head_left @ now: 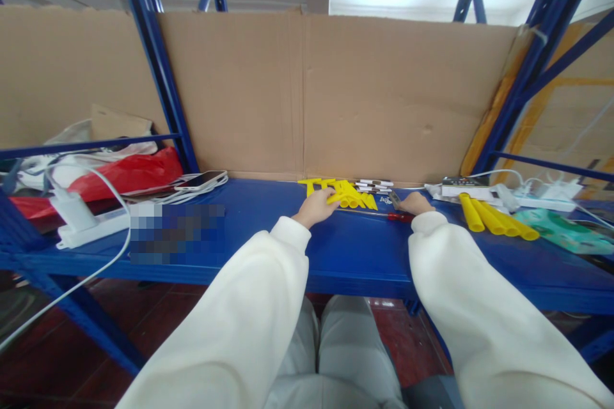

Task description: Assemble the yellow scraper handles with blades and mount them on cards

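My left hand (pixel 314 206) is closed at the left end of a group of yellow plastic pieces, its fingertips on a yellow tube (pixel 334 199). More yellow tubes (pixel 352 196) lie side by side just right of those fingers. T-shaped yellow pieces (pixel 311 186) show behind the hand. To the right, my right hand (pixel 417 203) rests low over the table with curled fingers, and a small grey piece (pixel 394 199) shows at their tips. What exactly they grip is too small to tell. A red-handled item (pixel 399 217) lies just below that hand.
Black-and-white markers (pixel 374 186) lie behind the tubes on the blue table (pixel 268 230). Larger yellow tubes (pixel 496 217) and a teal packet (pixel 566 230) are at right. A phone (pixel 206 180), white power strip (pixel 96 230) and red bag (pixel 129 176) sit left. A cardboard panel (pixel 384 96) stands behind.
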`<move>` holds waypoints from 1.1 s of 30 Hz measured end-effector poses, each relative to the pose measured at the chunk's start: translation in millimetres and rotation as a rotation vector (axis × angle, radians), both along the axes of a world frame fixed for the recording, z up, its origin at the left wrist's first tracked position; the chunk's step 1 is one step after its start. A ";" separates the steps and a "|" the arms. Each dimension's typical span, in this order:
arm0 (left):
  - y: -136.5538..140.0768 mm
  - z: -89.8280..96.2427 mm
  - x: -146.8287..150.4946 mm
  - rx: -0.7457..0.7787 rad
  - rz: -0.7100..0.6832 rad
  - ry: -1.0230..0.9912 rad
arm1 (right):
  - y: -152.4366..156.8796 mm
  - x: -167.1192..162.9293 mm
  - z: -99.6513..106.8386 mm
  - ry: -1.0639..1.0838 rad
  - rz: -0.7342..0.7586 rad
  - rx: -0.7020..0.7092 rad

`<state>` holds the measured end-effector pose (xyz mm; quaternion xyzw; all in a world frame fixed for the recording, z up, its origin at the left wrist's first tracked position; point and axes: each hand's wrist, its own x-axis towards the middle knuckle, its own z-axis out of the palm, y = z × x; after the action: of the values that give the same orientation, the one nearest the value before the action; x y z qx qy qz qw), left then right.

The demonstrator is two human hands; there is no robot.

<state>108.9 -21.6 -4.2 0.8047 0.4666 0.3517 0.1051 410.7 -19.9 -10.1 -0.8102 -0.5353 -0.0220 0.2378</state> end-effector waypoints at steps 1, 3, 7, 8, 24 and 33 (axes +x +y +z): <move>-0.4 -0.6 -0.2 -0.010 -0.015 0.037 | -3.6 -4.4 3.4 0.022 -0.059 -0.067; -1.2 -1.2 -0.7 -0.016 -0.025 0.072 | -10.0 -12.9 9.7 0.043 -0.114 -0.136; -2.6 -0.3 -1.5 -0.010 -0.010 0.093 | -15.7 -23.1 15.8 0.062 -0.145 -0.137; -2.8 0.1 -1.6 -0.013 -0.010 0.108 | -15.6 -23.8 15.9 0.071 -0.154 -0.127; 0.0 -0.3 -3.3 -0.016 -0.010 0.186 | -6.9 -63.5 23.1 0.397 0.526 0.469; -4.7 1.3 -4.2 -0.009 0.028 0.185 | -14.0 -94.6 11.0 0.469 0.705 0.103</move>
<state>104.7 -26.3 -3.0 0.8267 0.4870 0.2753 0.0605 316.1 -33.9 1.0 -0.5479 -0.7090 0.2190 0.3863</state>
